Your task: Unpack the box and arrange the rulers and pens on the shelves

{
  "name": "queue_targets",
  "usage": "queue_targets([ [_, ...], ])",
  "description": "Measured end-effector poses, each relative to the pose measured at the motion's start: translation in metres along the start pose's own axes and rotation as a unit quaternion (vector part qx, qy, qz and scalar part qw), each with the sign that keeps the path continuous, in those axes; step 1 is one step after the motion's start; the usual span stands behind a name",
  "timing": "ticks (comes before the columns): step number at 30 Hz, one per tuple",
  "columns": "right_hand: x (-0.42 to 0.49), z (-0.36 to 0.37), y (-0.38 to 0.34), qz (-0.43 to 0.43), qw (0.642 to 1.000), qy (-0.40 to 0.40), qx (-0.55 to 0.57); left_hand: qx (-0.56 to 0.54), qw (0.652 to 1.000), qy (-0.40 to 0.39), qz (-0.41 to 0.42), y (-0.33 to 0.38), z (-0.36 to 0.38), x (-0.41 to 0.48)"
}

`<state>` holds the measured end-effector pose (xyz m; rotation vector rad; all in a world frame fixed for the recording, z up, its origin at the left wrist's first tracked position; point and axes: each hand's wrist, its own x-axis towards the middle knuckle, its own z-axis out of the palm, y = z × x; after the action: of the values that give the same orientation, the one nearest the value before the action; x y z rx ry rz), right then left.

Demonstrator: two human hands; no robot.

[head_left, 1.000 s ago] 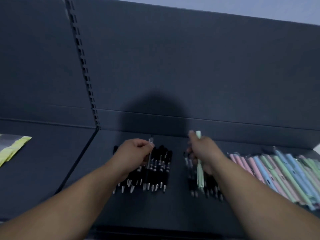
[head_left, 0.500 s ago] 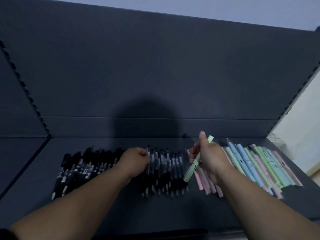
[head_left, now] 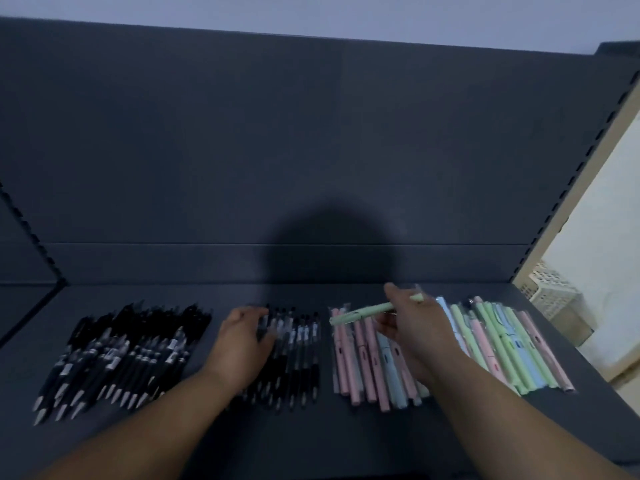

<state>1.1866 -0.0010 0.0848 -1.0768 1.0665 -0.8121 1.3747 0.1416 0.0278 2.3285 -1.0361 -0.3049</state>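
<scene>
On the dark shelf, the left hand lies over glossy black pens, fingers blurred, so its grip cannot be told. The right hand pinches a slim matte green pen in its fingers, crosswise above sleeved pastel pens. Sorting seems underway; next the pen likely needs turning parallel and laying among them. Beyond stands a white lattice basket.

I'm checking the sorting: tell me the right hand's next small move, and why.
Probably turn the green pen lengthwise and lay it among the pastel pens. The right hand holds it crosswise above them, not yet set down.
</scene>
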Motion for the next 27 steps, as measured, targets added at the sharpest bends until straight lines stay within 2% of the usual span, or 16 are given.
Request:
queue_targets([
  [2, 0.006, -0.012, 0.000, 0.013, 0.999, -0.012, 0.040, 0.003, 1.000, -0.001, -0.005, 0.003, 0.002, -0.002],
  [4, 0.010, -0.025, -0.003, 0.008, 0.998, -0.019, 0.060, 0.010, 0.999, 0.034, -0.002, 0.012, 0.004, 0.000],
  [8, 0.017, -0.063, -0.021, -0.024, 0.999, 0.004, 0.047, -0.010, 0.994, 0.079, 0.069, 0.055, 0.017, -0.004],
  [10, 0.021, -0.090, -0.027, -0.057, 0.998, 0.035, -0.015, -0.005, 0.991, 0.053, 0.120, 0.082, 0.030, -0.008],
  [13, 0.025, -0.129, -0.026, -0.113, 0.981, 0.085, -0.131, 0.022, 0.986, -0.066, 0.154, 0.114, 0.052, -0.018],
  [15, 0.023, -0.147, -0.020, -0.126, 0.962, 0.112, -0.214, 0.074, 0.972, -0.142, 0.170, 0.126, 0.067, -0.026],
  [17, 0.018, -0.155, -0.015, -0.136, 0.946, 0.099, -0.277, 0.134, 0.955, -0.176, 0.196, 0.130, 0.080, -0.032],
  [19, 0.013, -0.155, -0.009, -0.146, 0.935, 0.064, -0.317, 0.170, 0.945, -0.175, 0.216, 0.130, 0.089, -0.033],
  [23, 0.009, -0.152, 0.000, -0.159, 0.900, 0.009, -0.406, 0.194, 0.946, -0.152, 0.208, 0.135, 0.095, -0.033],
  [27, 0.010, -0.148, 0.003, -0.161, 0.886, -0.013, -0.434, 0.197, 0.948, -0.152, 0.200, 0.138, 0.096, -0.032],
])
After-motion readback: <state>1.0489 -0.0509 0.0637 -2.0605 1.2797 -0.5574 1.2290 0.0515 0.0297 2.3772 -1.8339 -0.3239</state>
